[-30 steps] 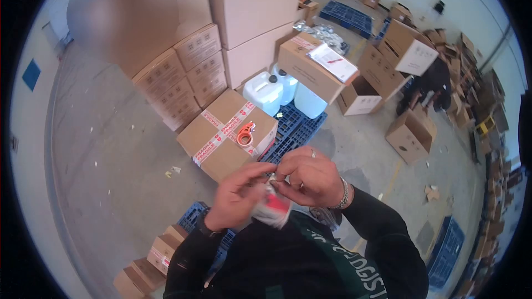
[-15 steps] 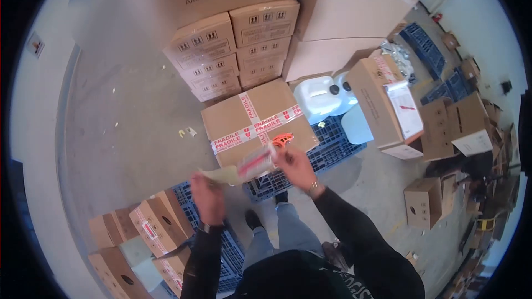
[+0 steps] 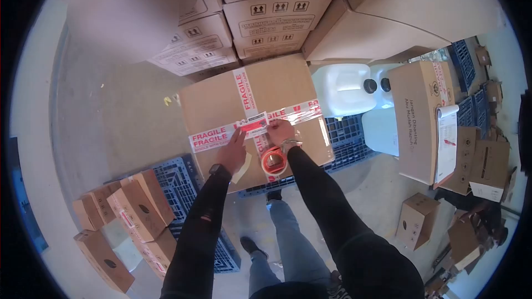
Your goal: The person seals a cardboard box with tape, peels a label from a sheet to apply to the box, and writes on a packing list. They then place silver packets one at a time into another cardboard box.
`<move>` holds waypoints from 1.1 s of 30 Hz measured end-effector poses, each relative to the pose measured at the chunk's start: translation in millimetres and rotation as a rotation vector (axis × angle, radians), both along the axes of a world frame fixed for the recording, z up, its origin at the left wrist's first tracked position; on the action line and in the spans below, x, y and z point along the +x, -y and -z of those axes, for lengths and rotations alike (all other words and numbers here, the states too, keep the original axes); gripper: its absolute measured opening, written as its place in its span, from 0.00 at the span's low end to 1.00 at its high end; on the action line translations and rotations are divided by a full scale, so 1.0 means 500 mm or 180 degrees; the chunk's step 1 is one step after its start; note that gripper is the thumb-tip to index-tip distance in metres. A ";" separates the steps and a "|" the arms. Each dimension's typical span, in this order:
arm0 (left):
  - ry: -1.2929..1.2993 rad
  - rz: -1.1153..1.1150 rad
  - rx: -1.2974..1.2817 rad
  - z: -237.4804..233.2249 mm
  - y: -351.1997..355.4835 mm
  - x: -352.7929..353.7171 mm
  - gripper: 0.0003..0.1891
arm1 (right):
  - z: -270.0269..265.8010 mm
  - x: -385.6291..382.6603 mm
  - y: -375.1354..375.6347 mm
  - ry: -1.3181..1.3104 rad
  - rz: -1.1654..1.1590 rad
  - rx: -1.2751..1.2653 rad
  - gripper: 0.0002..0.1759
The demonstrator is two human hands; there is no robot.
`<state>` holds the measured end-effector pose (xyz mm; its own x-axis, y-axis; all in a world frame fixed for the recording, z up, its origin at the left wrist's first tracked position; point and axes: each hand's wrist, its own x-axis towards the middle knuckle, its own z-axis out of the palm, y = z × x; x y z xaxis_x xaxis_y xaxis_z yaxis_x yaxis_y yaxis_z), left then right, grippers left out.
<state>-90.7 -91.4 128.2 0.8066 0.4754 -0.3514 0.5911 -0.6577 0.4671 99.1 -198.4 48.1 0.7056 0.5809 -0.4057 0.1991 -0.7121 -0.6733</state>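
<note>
A large cardboard box sealed with red-and-white FRAGILE tape lies before me. My left hand reaches over its top with fingers stretched out, fingertips on a red-and-white label. At the label's right end, my right hand has its fingers bent and pressed together on the edge. A pale paper slip sticks out beside my left wrist; whether that hand grips it is hidden. Just below my right wrist is an orange-rimmed tape roll, at the box's near side.
Stacked cartons stand behind the box. White jerrycans stand to its right, beside a tall carton with a clipboard. Blue pallets lie at floor level. Smaller cartons sit at left; open ones at right.
Both hands have moved forward and down onto the box top. The label now lies against the box, and the orange-rimmed roll is below my right wrist. My view has shifted closer.
</note>
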 end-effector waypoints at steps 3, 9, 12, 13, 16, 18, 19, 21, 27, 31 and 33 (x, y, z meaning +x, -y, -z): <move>-0.0649 0.0530 0.0004 0.074 0.010 0.046 0.35 | 0.005 -0.008 -0.013 0.0423 -0.0224 -0.0567 0.14; -0.0653 0.0571 0.0131 0.104 0.005 0.026 0.38 | -0.073 0.021 -0.019 0.0678 -0.0754 -0.1231 0.21; 0.0002 0.0294 0.0430 0.157 -0.024 -0.023 0.39 | -0.070 0.102 0.016 0.1127 -0.1091 -0.1049 0.23; -0.0146 0.0197 0.0385 0.127 -0.034 -0.008 0.38 | -0.071 0.120 0.016 0.1325 -0.1187 -0.0879 0.24; -0.0634 0.0366 0.0261 0.036 -0.056 0.048 0.37 | -0.038 0.079 -0.039 0.2234 -0.2928 0.0472 0.27; -0.0790 0.0453 0.0325 0.074 -0.073 0.043 0.35 | 0.013 0.046 -0.023 0.2162 -0.3103 0.1308 0.27; -0.0841 0.0523 0.0352 0.099 -0.082 0.041 0.35 | 0.027 0.047 -0.010 0.2144 -0.3168 0.1695 0.27; -0.0959 -0.0029 0.0170 0.104 -0.096 0.009 0.32 | 0.003 0.093 -0.022 0.1630 -0.3006 0.0218 0.37; -0.0396 -0.1222 -0.0102 0.045 -0.117 -0.198 0.24 | -0.234 0.061 0.099 0.0798 -0.3067 -0.0642 0.46; -0.1378 -0.1820 -0.1716 -0.057 0.009 -0.336 0.22 | -0.144 -0.041 0.080 0.1112 -0.3162 -0.0980 0.31; -0.0152 -0.3212 -0.3338 -0.017 0.110 -0.503 0.29 | -0.099 -0.067 0.095 0.0897 -0.2805 -0.1107 0.26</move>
<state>-342.3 -146.2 136.5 0.2694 0.3349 -0.9029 0.6144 0.6622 0.4290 65.6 -245.9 97.5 0.1749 0.8252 -0.5371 0.8740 -0.3813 -0.3011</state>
